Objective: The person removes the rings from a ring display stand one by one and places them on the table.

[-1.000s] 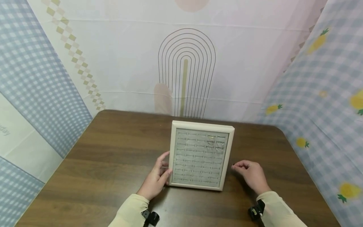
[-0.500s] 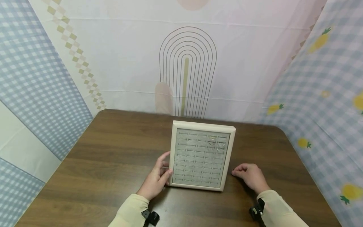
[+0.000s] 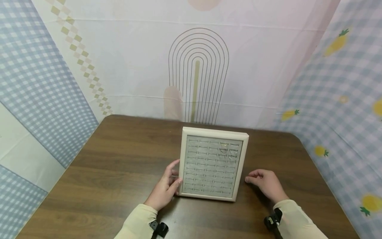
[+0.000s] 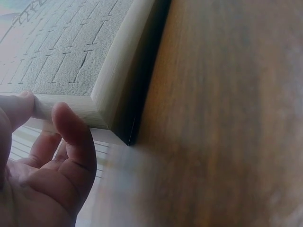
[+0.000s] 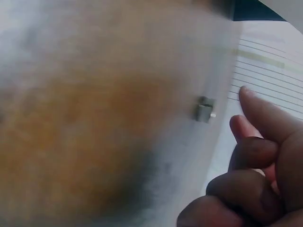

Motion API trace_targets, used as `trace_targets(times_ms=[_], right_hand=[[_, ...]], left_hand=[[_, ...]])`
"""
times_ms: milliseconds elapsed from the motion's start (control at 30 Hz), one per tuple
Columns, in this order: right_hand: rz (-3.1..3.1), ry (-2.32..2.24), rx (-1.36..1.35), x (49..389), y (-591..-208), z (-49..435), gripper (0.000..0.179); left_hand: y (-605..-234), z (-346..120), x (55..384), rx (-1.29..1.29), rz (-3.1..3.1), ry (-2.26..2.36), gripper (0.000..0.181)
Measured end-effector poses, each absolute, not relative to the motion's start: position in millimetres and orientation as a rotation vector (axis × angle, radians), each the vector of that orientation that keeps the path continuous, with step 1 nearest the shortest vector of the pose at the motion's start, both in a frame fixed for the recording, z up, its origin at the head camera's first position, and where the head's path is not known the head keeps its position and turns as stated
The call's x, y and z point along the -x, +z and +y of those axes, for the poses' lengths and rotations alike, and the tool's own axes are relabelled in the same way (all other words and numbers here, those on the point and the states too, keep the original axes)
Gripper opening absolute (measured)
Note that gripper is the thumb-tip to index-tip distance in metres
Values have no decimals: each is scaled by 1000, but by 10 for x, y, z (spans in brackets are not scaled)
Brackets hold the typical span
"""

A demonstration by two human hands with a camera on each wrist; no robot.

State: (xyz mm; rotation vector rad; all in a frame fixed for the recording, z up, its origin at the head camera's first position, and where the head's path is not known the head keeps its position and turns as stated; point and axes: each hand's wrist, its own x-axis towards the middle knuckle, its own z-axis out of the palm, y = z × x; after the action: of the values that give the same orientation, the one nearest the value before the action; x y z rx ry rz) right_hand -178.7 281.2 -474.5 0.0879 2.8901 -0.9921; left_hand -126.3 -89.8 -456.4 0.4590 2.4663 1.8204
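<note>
A cream-framed ring display board (image 3: 209,166) leans upright on the table, its grey padded face full of slits. Several rings (image 3: 228,151) sit in the slits at its upper right. My left hand (image 3: 162,192) grips the lower left edge of the frame, thumb at the front; in the left wrist view its fingertips touch the frame (image 4: 75,105). To the right of the board, my right hand (image 3: 265,184) stays low over the table with fingers loosely curled. A small metallic piece (image 5: 204,111) shows just beyond its fingertips in the right wrist view, apparently apart from them.
The brown wooden table (image 3: 119,172) extends around the board. Behind it hangs a pale patterned cloth (image 3: 134,59), and a blue checked cloth (image 3: 352,139) with yellow pineapples borders the right side.
My right hand has lowered slightly and shifted a little to the right. The dark speck at its fingertips earlier no longer shows in the head view. My left hand holds still on the board.
</note>
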Motion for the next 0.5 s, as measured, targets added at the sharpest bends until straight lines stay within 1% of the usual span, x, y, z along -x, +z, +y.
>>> trace_targets(times_ms=[200, 300, 400, 500], right_hand=[[2899, -1121, -137, 1768, -4595, 2766, 43], [2945, -1157, -164, 1747, -4536, 2722, 48], [3002, -1215, -182, 1724, -4491, 2664, 48], [3049, -1325, -187, 1699, -4434, 2602, 43]], left_hand=[[-4581, -903, 1267, -461, 2463, 1847, 63], [-4584, -901, 1271, -462, 2464, 1849, 63], [-4584, -897, 1275, -466, 2465, 1846, 62], [-4585, -894, 1277, -467, 2460, 1844, 63]])
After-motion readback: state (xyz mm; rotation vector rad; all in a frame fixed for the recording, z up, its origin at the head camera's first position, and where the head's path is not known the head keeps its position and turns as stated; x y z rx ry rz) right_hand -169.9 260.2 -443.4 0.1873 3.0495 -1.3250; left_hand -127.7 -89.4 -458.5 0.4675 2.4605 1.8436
